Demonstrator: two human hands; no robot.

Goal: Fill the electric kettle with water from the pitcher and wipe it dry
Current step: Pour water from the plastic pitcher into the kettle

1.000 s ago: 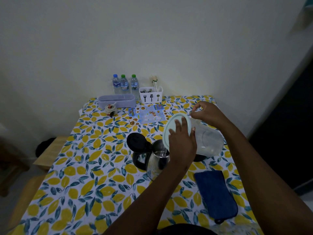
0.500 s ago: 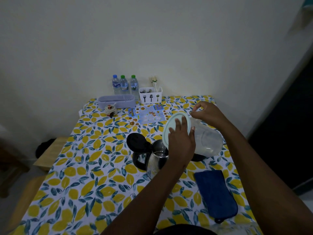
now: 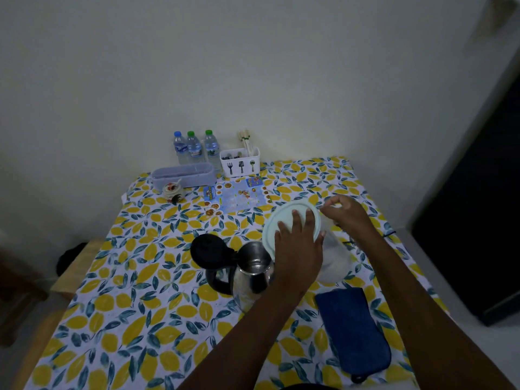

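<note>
A steel electric kettle [image 3: 250,273] stands mid-table with its black lid [image 3: 206,250] flipped open to the left. A clear plastic pitcher [image 3: 336,257] is tipped leftward over the kettle's mouth. My right hand [image 3: 349,211] grips the pitcher's handle at its upper right. My left hand [image 3: 298,249] lies flat against the pitcher's pale green lid [image 3: 284,220], pressing it on. I cannot make out a stream of water. A dark blue cloth [image 3: 353,327] lies flat to the right of the kettle, near the front.
At the back by the wall stand three water bottles [image 3: 194,149], a white cutlery holder [image 3: 240,163], a lilac box [image 3: 183,174] and a small ornament [image 3: 172,190]. A blue leaflet [image 3: 237,197] lies behind the kettle. A wooden bench [image 3: 76,271] sits left of the table.
The pitcher has tipped slightly further toward the kettle, with both hands staying on it. Nothing else has moved.
</note>
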